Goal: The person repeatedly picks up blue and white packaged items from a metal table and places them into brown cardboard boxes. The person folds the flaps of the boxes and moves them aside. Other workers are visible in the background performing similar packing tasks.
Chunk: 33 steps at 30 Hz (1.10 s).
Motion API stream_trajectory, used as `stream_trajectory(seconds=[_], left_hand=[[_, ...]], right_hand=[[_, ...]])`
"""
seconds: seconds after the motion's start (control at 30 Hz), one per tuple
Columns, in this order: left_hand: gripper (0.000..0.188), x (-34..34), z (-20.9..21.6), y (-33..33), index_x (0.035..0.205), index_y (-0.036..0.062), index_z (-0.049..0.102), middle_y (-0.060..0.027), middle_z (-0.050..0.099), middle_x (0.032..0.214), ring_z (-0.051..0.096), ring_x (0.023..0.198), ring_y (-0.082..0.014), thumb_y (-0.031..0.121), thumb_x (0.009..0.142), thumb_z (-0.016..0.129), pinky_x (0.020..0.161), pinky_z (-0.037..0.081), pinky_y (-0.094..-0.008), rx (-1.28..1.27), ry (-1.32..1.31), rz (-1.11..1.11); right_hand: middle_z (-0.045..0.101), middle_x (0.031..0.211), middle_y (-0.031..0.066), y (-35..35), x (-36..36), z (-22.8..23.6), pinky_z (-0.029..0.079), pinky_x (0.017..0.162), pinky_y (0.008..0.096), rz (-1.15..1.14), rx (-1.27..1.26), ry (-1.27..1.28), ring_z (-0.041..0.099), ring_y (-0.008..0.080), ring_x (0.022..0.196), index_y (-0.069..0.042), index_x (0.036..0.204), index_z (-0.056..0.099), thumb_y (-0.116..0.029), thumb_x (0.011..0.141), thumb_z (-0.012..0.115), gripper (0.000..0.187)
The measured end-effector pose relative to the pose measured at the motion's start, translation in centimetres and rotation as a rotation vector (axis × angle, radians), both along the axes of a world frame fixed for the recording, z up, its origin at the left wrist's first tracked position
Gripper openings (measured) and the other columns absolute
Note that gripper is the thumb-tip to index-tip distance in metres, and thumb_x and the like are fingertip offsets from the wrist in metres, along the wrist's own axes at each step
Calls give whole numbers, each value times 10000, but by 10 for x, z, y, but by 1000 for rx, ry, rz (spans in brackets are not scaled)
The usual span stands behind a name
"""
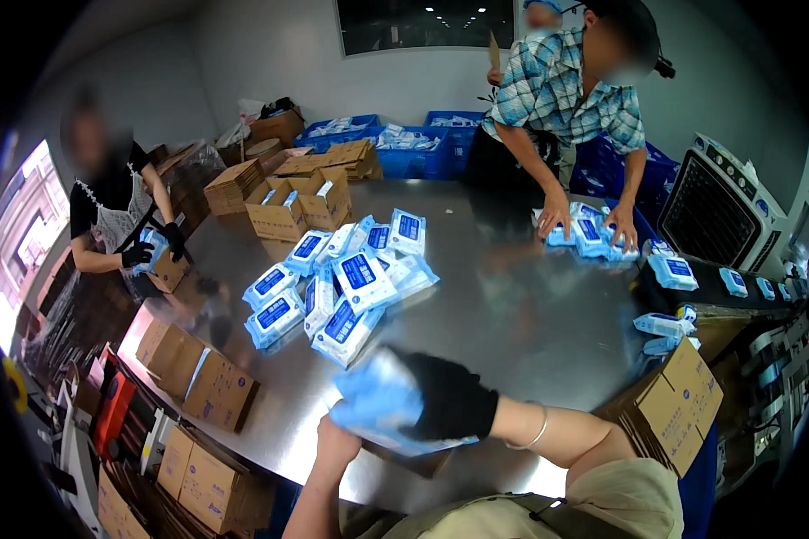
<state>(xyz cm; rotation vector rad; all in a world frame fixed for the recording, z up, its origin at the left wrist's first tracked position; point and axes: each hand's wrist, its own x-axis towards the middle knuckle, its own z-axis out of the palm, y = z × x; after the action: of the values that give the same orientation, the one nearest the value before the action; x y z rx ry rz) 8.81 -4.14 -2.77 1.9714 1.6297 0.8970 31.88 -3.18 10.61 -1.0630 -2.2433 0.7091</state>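
Observation:
Close in front of me, my right hand, in a black glove, grips a blue-and-white pack of wet wipes, blurred by motion. My bare left hand is closed at the lower left edge of the same pack, its fingers partly hidden. Under my right hand another blue pack edge shows, with a brown cardboard edge below it. Just beyond my hands lies a loose heap of wipes packs on the metal table, most with their dark blue labels up.
Open cartons stand at the table's left edge and far left. Flattened cartons lean at the right. A conveyor carries packs. One co-worker gathers packs at far right; another holds a pack at left. Blue crates stand behind.

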Motion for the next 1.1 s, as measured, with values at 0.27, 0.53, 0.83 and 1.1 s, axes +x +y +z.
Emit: stream_trajectory(seconds=[0.27,0.53,0.83,1.1], left_hand=[[297,-19,-16,-13,845,7,663,-178,663,792,657,768,-285,262,692,668,696,488,-333,-153,-319,219],[270,50,32,-53,1004,0,557,-222,569,1022,530,959,-407,71,747,515,866,429,-447,344,-342,253],[454,10,33,-96,799,22,566,-97,556,677,581,800,-316,474,782,590,1044,227,-500,336,505,-518],[162,-91,22,-78,649,174,597,-33,570,559,626,616,-217,312,710,656,834,445,-468,237,616,231]], right_hand=[[595,946,232,-58,-43,-10,495,702,451,-86,20,-159,604,385,819,19,1277,399,-349,696,669,739],[612,990,196,-71,-45,-18,495,765,429,-68,44,-610,598,369,915,-73,1246,445,-272,608,732,728],[520,1258,100,-11,-11,-52,436,918,357,352,-418,-165,487,199,1164,-34,1380,344,-93,690,667,764],[282,1457,177,-97,193,-3,247,1098,427,-1039,-264,-988,236,356,1353,-94,1441,216,-147,507,809,1107]])
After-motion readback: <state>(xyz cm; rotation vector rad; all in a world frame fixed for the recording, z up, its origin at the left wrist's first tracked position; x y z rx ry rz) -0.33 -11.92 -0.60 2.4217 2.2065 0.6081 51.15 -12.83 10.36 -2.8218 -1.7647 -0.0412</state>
